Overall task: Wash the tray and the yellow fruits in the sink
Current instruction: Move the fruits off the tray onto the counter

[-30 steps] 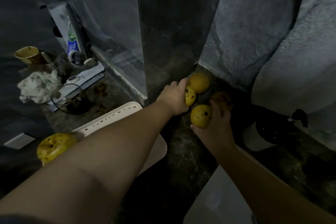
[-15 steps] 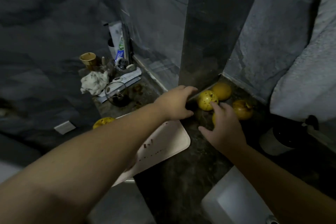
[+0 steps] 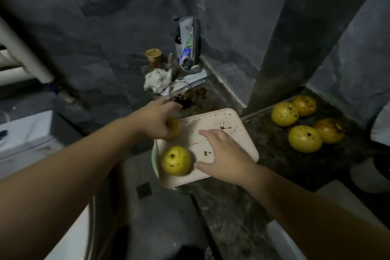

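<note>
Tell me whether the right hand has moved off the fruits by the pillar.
Yes. The right hand has moved left, away from the corner fruits by the pillar, and now hovers over the tray.

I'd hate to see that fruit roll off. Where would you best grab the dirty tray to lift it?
Probably by its two long edges, one hand per side, kept level. The tray is flat with a low rim, and a loose round yellow fruit sits near its front corner, beside the right hand.

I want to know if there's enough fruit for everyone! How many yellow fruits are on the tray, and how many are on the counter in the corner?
Spotted yellow round fruits on the cream plastic tray: 2, the far one under the left hand.
Spotted yellow round fruits on the dark stone counter: 4.
Total: 6.
</note>
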